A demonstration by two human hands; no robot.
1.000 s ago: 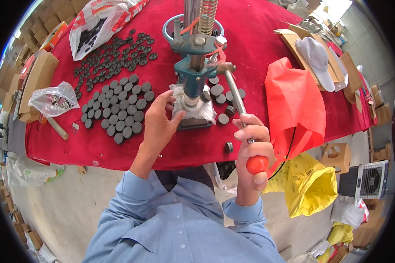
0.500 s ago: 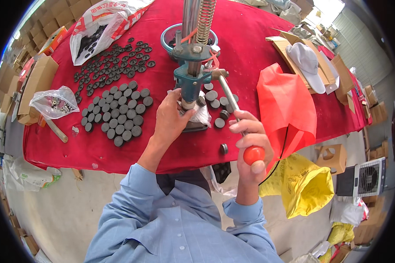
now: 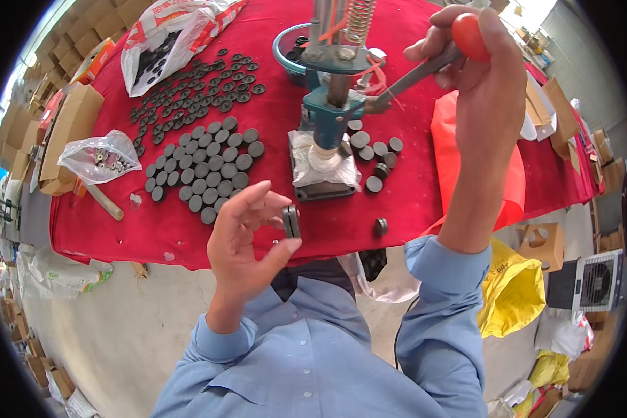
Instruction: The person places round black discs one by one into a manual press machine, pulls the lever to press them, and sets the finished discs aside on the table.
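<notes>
My left hand (image 3: pixel 247 240) pinches a small black round disc (image 3: pixel 291 221) edge-on between thumb and fingers, near the table's front edge; a groove runs round its rim. At the upper right my right hand (image 3: pixel 477 66) is wrapped round the lever (image 3: pixel 425 72) of a green hand press, close to its red ball knob (image 3: pixel 471 37). The press (image 3: pixel 329 115) stands mid-table, its ram down over a white-wrapped base (image 3: pixel 299 155). Several dark discs (image 3: pixel 380 148) lie right of the base, and one grooved disc (image 3: pixel 381 226) sits nearer the front edge.
Left of the press are a block of grey-topped discs (image 3: pixel 214 167) and many black caps (image 3: pixel 188 97). A plastic bag of small metal parts (image 3: pixel 101 157) and a cardboard box (image 3: pixel 73 132) stand farther left. Behind is a blue bowl (image 3: pixel 283 52); a red bag (image 3: pixel 449 153) hangs right.
My left hand has left the press and drawn back toward me with a disc. My right hand has swung the lever up and away. The view has shifted slightly.
</notes>
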